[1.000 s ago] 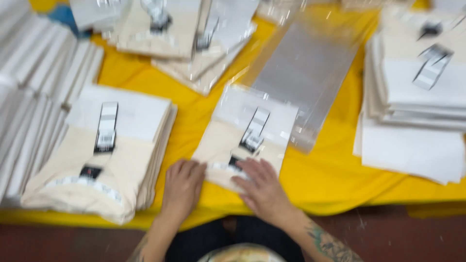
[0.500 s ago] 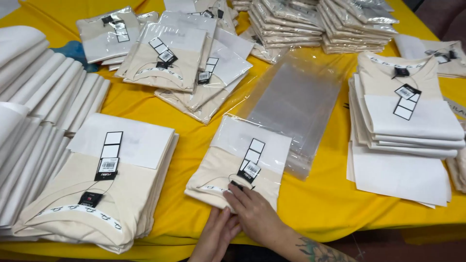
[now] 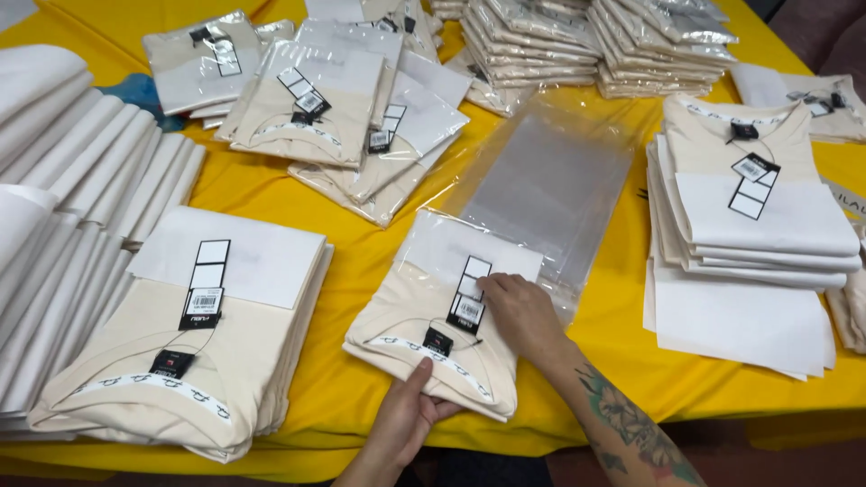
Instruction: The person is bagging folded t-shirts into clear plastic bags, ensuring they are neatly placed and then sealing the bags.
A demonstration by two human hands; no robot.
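A folded cream shirt (image 3: 406, 320) with a white paper sheet and hanging tags lies on the yellow table (image 3: 586, 343) in front of me. My left hand (image 3: 410, 415) touches its near collar edge, thumb on top and fingers spread. My right hand (image 3: 523, 316) lies flat on the shirt beside the tags (image 3: 467, 298). Just beyond the shirt lies an empty clear plastic bag (image 3: 550, 194), its mouth toward the shirt.
A stack of folded cream shirts (image 3: 189, 334) sits at the left, another stack (image 3: 758, 194) at the right above loose white sheets (image 3: 740, 320). Bagged shirts (image 3: 343, 99) pile up behind. White folded stacks (image 3: 63, 180) line the far left.
My right hand has moved up the shirt from its near edge to the tags. My left hand stays at the collar edge. The camera has steadied.
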